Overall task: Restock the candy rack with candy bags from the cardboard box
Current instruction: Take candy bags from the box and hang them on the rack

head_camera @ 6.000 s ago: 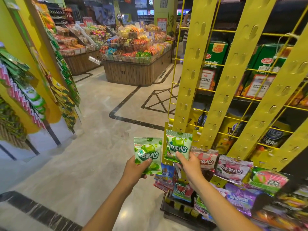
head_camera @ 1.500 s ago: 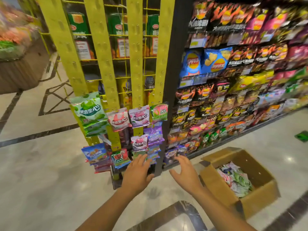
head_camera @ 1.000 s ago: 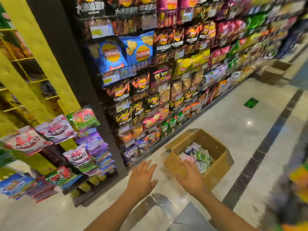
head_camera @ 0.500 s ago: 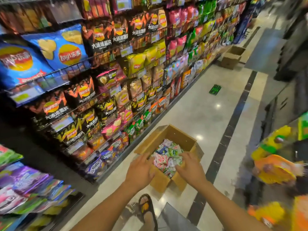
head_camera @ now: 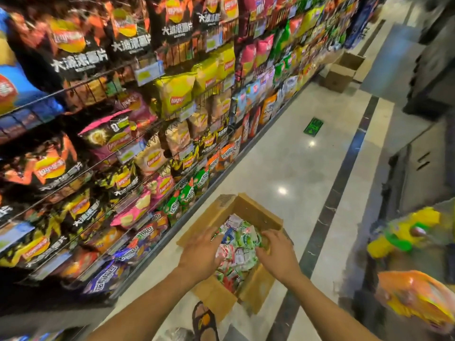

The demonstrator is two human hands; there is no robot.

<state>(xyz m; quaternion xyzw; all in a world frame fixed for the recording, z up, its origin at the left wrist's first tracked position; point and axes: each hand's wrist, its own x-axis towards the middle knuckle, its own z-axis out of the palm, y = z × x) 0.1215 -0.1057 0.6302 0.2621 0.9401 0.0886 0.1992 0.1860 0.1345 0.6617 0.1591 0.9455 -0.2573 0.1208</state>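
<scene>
An open cardboard box (head_camera: 258, 213) sits on the floor in front of me, filled with small candy bags (head_camera: 240, 252) in green, white, pink and blue. Both my hands are inside it. My left hand (head_camera: 200, 253) lies over the left side of the pile with its fingers stretched out, touching the bags. My right hand (head_camera: 279, 254) is on the right side, its thumb and bent fingers closing on a green candy bag (head_camera: 248, 239). The candy rack is out of view.
Wire shelves of chip bags (head_camera: 172, 94) run along the left, close to the box. A second cardboard box (head_camera: 341, 73) stands farther down the aisle, past a green floor sticker (head_camera: 313, 125). My sandalled foot (head_camera: 204, 321) is beside the box. Blurred orange packs (head_camera: 416, 299) hang at right.
I have turned from the candy rack to the box. Both hands, empty since hanging the green bags, have dropped from the box rim into the candy pile.
</scene>
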